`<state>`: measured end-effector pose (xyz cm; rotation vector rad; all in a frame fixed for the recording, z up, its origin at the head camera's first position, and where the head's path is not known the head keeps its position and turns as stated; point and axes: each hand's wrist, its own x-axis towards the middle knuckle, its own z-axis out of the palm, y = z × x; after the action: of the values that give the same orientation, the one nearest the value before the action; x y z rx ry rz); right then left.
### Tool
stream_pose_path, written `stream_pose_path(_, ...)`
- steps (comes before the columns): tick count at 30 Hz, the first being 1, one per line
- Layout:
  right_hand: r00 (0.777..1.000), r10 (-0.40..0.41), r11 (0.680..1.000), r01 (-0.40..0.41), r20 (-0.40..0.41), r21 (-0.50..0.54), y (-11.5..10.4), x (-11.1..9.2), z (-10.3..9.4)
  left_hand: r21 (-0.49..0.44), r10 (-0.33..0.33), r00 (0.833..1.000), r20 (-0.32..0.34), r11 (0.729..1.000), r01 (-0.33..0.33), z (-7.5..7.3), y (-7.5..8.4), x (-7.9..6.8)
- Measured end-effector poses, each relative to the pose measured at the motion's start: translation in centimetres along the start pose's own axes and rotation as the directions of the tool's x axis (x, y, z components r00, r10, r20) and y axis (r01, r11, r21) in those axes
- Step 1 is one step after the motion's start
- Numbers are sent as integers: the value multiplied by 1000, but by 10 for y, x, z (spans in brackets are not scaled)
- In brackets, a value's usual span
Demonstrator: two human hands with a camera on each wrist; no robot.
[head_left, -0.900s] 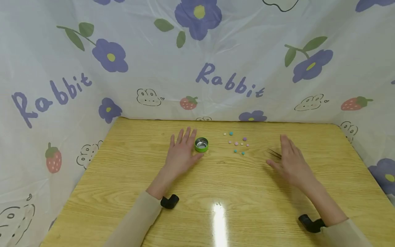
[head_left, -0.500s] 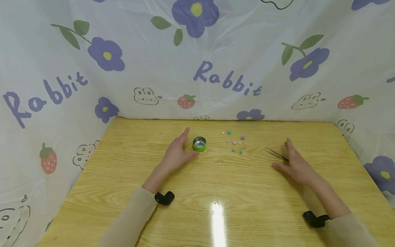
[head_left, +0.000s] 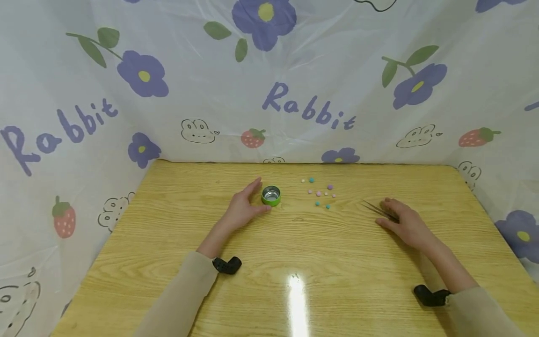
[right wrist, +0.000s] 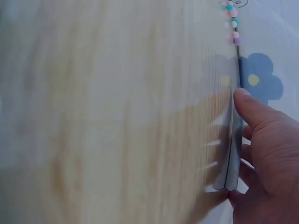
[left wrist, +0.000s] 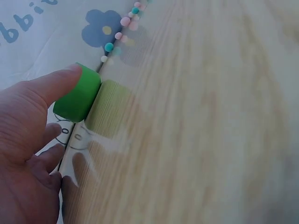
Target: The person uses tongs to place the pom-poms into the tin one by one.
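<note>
A small round green tin (head_left: pixel 271 202) with a shiny silver inside stands upright on the wooden table. My left hand (head_left: pixel 241 210) is at its left side, fingers spread and thumb reaching along its near side; in the left wrist view the thumb (left wrist: pixel 58 83) overlaps the green wall. Metal tweezers (head_left: pixel 376 210) lie on the table at the right, tips toward the beads. Around their back end is my right hand (head_left: pixel 407 225), thumb on the near side and fingers on the far side, loosely bent. The right wrist view shows the tweezers (right wrist: pixel 235 154) flat beside the thumb.
Several small pink, teal, white and purple beads (head_left: pixel 318 193) lie scattered between the tin and the tweezers. Behind the table (head_left: pixel 261 262) hangs a white curtain (head_left: pixel 219 93) with flowers and lettering. Each wrist wears a black camera mount (head_left: pixel 227 265).
My left hand has turned and its fingers have come together beside the tin. The right hand has lowered around the tweezers, its fingers bending. The head view has shifted slightly.
</note>
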<state>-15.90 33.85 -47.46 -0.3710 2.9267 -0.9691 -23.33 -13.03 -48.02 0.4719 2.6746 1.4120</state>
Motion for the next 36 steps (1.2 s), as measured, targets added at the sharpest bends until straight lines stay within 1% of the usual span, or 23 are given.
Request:
stream_pose_path(5, 999, -10, 1000, 10, -36, -7, 1, -1, 3, 4, -1, 1000, 1, 1000, 1, 3, -1, 3)
stream_pose_path(11, 987, -68, 997, 60, -147, -56, 2, 2, 9, 8, -2, 1000, 11, 1000, 2, 5, -3, 6)
stream_pose_path(14, 981, -69, 998, 65, -181, -25, 2, 4, 10, 18, 6, 1000, 8, 1000, -6, 4, -3, 7)
stream_pose_path(18, 976, -37, 998, 47, -214, 44, 5, 3, 11, 41, 20, 1000, 17, 999, -20, 5, -2, 10)
stream_pose_path(20, 972, -24, 997, 39, -232, 61, 6, 2, 11, 49, 25, 999, 23, 998, -26, 6, -2, 11)
stream_pose_path(26, 964, -5, 997, 25, -266, 74, 6, 2, 12, 64, 20, 1000, 24, 998, -21, 7, 0, 12)
stream_pose_path(32, 963, 2, 998, 15, -268, 60, 4, 4, 11, 81, -4, 1000, 21, 997, 2, 7, 0, 12)
stream_pose_path(36, 964, 10, 998, 7, -266, 64, 5, 6, 11, 86, 0, 1000, 17, 996, -1, 8, 0, 13)
